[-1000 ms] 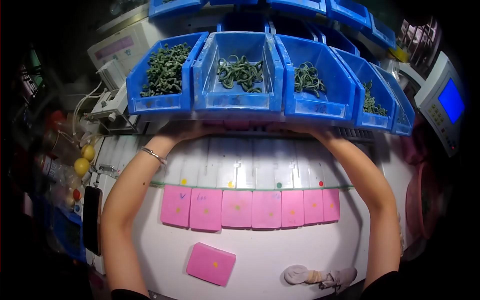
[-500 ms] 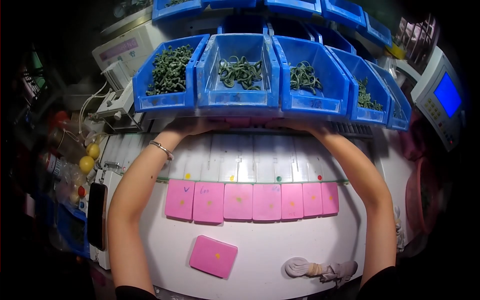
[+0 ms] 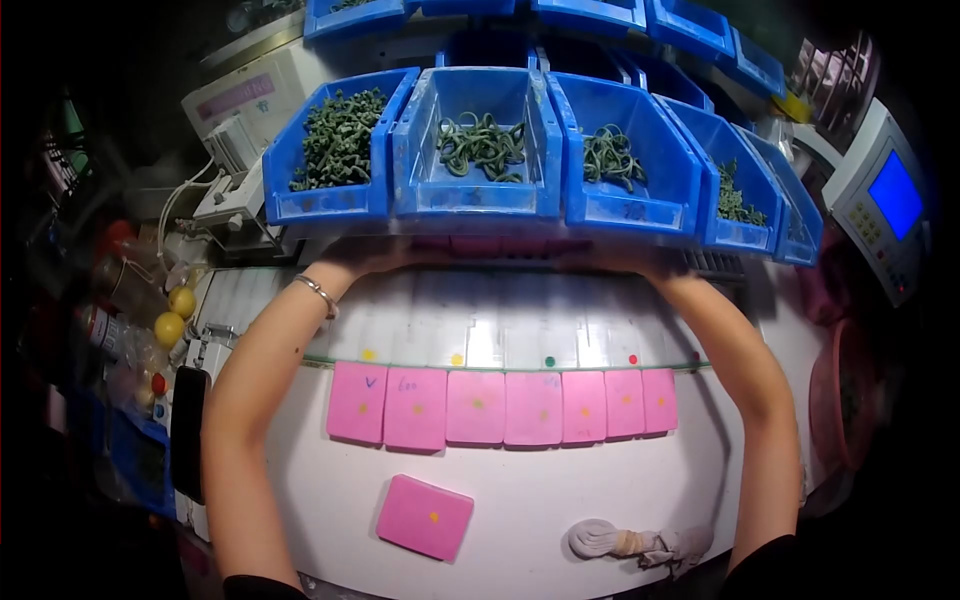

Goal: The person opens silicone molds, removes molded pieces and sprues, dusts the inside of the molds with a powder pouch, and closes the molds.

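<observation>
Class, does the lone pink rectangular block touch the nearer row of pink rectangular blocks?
No, the lone pink rectangular block lies apart from that row of pink rectangular blocks, with white tabletop showing between them.

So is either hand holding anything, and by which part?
That cannot be told: the left hand and right hand are in shadow below the blue bins, near pink blocks, any grip obscured.

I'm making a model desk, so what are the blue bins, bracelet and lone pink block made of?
Blue bins: probably hard plastic, glossy but scuffed, with moulded lips. Bracelet: likely polished metal, silvery with bright glints. Lone pink block: smooth and matte, no strong glints, perhaps wax or foam; I can't tell which.
</observation>
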### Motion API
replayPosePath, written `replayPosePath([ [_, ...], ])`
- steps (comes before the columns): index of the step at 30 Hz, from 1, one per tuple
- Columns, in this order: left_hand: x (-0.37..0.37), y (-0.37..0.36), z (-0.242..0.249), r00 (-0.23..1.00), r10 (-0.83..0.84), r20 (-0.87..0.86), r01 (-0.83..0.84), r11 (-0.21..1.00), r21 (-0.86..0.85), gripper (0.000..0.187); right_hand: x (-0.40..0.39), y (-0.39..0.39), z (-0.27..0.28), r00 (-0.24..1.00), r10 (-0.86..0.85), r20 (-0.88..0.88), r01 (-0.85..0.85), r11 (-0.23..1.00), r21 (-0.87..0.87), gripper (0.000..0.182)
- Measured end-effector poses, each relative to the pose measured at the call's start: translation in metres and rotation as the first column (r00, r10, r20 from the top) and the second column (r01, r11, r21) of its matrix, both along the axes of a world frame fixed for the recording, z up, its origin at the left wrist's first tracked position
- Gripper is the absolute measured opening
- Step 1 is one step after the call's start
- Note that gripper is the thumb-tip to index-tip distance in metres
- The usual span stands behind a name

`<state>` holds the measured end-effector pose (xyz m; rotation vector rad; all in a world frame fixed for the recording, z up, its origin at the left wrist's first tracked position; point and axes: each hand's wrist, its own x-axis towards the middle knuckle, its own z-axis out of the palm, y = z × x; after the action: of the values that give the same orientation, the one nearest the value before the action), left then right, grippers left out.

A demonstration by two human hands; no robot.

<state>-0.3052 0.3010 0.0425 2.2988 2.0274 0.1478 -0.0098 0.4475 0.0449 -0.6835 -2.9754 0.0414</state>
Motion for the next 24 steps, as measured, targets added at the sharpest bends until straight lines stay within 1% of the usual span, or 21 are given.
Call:
replayPosePath([
  [2, -0.013, 0.01, -0.019, 0.984, -0.143, 0.11, 0.13, 0.985, 0.116, 0.061, 0.0, 0.0, 0.003, 1.0, -0.006, 0.024, 0.006, 1.0, 0.006, 0.068],
  [3, -0.013, 0.012, -0.021, 0.984, -0.141, 0.106, 0.128, 0.984, 0.122, 0.061, 0.002, 0.002, -0.001, 1.0, -0.008, -0.002, 0.008, 0.999, 0.044, 0.066],
  [5, -0.013, 0.013, -0.017, 0.973, -0.176, 0.149, 0.171, 0.984, 0.042, 0.064, 0.005, 0.007, -0.012, 0.998, -0.004, -0.06, 0.012, 0.992, 0.127, 0.062],
  [6, -0.009, 0.013, -0.011, 0.975, -0.174, 0.137, 0.168, 0.984, 0.056, 0.064, 0.002, 0.001, -0.006, 0.996, 0.0, -0.093, 0.016, 0.985, 0.173, 0.06],
  [7, -0.003, 0.01, -0.009, 0.983, -0.168, 0.08, 0.161, 0.983, 0.089, 0.065, -0.001, -0.005, -0.001, 0.992, 0.007, -0.125, 0.02, 0.976, 0.215, 0.058],
  [8, 0.003, 0.007, -0.008, 0.987, -0.158, 0.029, 0.154, 0.981, 0.117, 0.067, 0.007, -0.013, 0.007, 0.999, 0.001, -0.037, 0.006, 0.982, 0.191, 0.059],
  [9, 0.011, 0.002, -0.003, 0.988, -0.15, 0.028, 0.145, 0.982, 0.12, 0.067, 0.009, -0.018, 0.006, 0.999, 0.009, -0.037, -0.002, 0.981, 0.194, 0.059],
  [11, 0.027, -0.015, 0.009, 0.984, -0.139, 0.111, 0.139, 0.99, 0.011, 0.075, 0.022, -0.023, -0.002, 0.991, 0.084, -0.105, -0.072, 0.991, 0.112, 0.069],
  [12, 0.032, -0.033, -0.009, 0.99, 0.005, 0.138, -0.015, 0.997, 0.072, 0.078, 0.03, -0.029, -0.009, 0.99, 0.094, -0.101, -0.083, 0.99, 0.112, 0.069],
  [13, 0.051, -0.042, 0.022, 0.984, 0.168, 0.064, -0.146, 0.954, -0.261, 0.08, 0.037, -0.035, -0.016, 0.98, 0.125, -0.157, -0.1, 0.983, 0.156, 0.074],
  [14, 0.053, -0.052, 0.019, 1.0, 0.025, 0.008, -0.024, 0.996, -0.09, 0.081, 0.042, -0.043, -0.023, 0.964, 0.165, -0.208, -0.125, 0.973, 0.195, 0.078],
  [15, 0.054, -0.069, 0.013, 0.993, -0.095, -0.069, 0.1, 0.993, 0.066, 0.081, 0.047, -0.058, -0.018, 0.992, 0.05, -0.113, -0.057, 0.996, -0.061, 0.085],
  [16, 0.055, -0.086, 0.008, 0.985, -0.151, -0.081, 0.164, 0.967, 0.193, 0.081, 0.05, -0.075, -0.011, 0.993, 0.082, -0.09, -0.084, 0.996, -0.021, 0.086],
  [17, 0.055, -0.106, 0.002, 0.976, -0.19, -0.102, 0.213, 0.926, 0.311, 0.081, 0.049, -0.098, 0.004, 0.994, 0.086, -0.071, -0.089, 0.995, -0.043, 0.087],
  [18, 0.059, -0.129, 0.004, 0.977, -0.175, -0.122, 0.208, 0.908, 0.363, 0.081, 0.049, -0.113, 0.004, 0.975, 0.168, -0.143, -0.166, 0.986, 0.031, 0.087],
  [21, 0.065, -0.206, 0.025, 0.988, -0.053, -0.147, 0.104, 0.925, 0.366, 0.084, 0.036, -0.159, 0.019, 0.955, 0.257, -0.151, -0.252, 0.966, 0.054, 0.093],
  [23, 0.065, -0.265, 0.046, 0.985, 0.059, -0.162, 0.004, 0.931, 0.366, 0.087, 0.013, -0.194, 0.032, 0.905, 0.351, -0.24, -0.345, 0.936, 0.066, 0.098],
  [24, 0.065, -0.295, 0.057, 0.974, 0.124, -0.19, -0.046, 0.929, 0.368, 0.091, -0.001, -0.212, 0.039, 0.885, 0.383, -0.264, -0.377, 0.923, 0.074, 0.103],
])
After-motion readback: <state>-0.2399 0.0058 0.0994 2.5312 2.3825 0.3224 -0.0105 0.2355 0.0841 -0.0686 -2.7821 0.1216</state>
